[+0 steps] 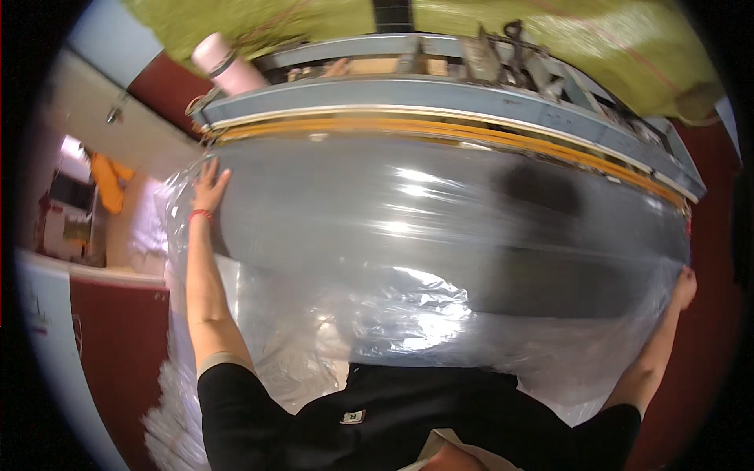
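Note:
A wide sheet of clear plastic film (pixel 377 259) stretches over a grey work surface in front of me, wrinkled and shiny toward my body. My left hand (pixel 210 188), a red band on its wrist, lies on the film's far left part with its fingers spread. Out at the right edge, my right hand (pixel 686 290) is closed on the film's side; its fingers are partly hidden. Beyond the sheet's far edge runs a long orange bar (pixel 408 128) along a blue-grey metal frame (pixel 440 96).
A pink cylinder (pixel 228 64) stands at the frame's left end. Dark scissors (pixel 514 51) and other small tools sit in the frame's tray. Yellow-green plastic wrapping (pixel 565 31) lies behind it. Bunched clear film (pixel 177 416) hangs at the lower left, beside a dark red panel (pixel 126 345).

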Action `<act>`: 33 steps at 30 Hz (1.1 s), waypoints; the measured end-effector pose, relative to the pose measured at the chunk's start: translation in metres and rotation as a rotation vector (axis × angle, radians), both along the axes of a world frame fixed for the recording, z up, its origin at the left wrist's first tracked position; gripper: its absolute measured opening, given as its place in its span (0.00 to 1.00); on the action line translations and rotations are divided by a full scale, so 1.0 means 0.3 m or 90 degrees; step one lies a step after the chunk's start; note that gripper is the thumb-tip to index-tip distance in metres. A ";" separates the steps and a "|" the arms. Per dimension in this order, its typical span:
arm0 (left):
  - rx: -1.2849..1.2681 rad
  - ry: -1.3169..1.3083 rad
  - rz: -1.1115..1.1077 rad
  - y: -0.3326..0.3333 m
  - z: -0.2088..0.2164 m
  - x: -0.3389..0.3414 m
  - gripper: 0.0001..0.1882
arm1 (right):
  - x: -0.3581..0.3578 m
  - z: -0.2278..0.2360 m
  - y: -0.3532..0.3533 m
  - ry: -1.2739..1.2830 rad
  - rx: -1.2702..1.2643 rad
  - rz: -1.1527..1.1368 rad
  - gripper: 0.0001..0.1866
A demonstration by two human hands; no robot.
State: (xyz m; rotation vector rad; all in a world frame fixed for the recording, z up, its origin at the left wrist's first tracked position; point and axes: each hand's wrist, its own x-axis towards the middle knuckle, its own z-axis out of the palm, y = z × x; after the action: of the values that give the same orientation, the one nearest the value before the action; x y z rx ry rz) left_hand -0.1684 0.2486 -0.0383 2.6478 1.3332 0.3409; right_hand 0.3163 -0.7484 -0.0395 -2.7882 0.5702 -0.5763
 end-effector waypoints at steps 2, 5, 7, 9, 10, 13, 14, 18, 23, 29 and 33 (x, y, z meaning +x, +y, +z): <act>-0.071 -0.056 -0.078 0.068 0.019 -0.018 0.36 | -0.050 0.038 0.179 -0.031 -0.043 -0.014 0.19; -0.070 0.067 -0.061 0.155 0.057 -0.047 0.38 | -0.104 0.120 0.313 0.008 -0.008 0.021 0.18; 0.028 0.226 0.014 0.166 0.093 0.029 0.34 | -0.091 0.113 0.346 -0.005 -0.069 -0.004 0.17; 0.100 0.211 -0.054 0.017 0.174 0.197 0.19 | -0.063 0.091 0.288 0.003 -0.082 -0.051 0.16; 0.047 0.081 -0.128 -0.192 0.209 0.321 0.14 | -0.058 0.076 0.264 -0.018 -0.100 -0.057 0.15; -0.425 -0.183 -0.372 -0.657 0.214 0.529 0.08 | -0.045 0.063 0.284 -0.053 -0.055 -0.027 0.13; -0.495 -0.187 -0.440 -0.968 0.276 0.605 0.09 | -0.054 0.060 0.250 -0.056 -0.060 -0.046 0.13; -0.924 -0.049 -0.753 -1.670 0.315 0.684 0.26 | -0.055 0.042 0.209 -0.078 -0.044 -0.021 0.13; -1.072 -0.005 -0.684 -2.129 0.084 0.634 0.35 | -0.050 0.041 0.266 -0.060 -0.047 -0.019 0.14; -1.357 -0.092 -1.101 -1.951 0.265 0.588 0.08 | -0.045 0.039 0.262 -0.065 -0.091 0.000 0.14; -1.348 -0.943 -0.686 -1.298 0.157 0.167 0.24 | -0.057 0.066 0.239 -0.027 -0.049 -0.017 0.17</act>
State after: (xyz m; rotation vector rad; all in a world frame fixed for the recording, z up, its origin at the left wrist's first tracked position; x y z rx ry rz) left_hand -0.1184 -0.1408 0.0088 0.4101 -0.4391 0.2425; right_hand 0.2992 -0.6767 -0.0197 -2.8370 0.5899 -0.6757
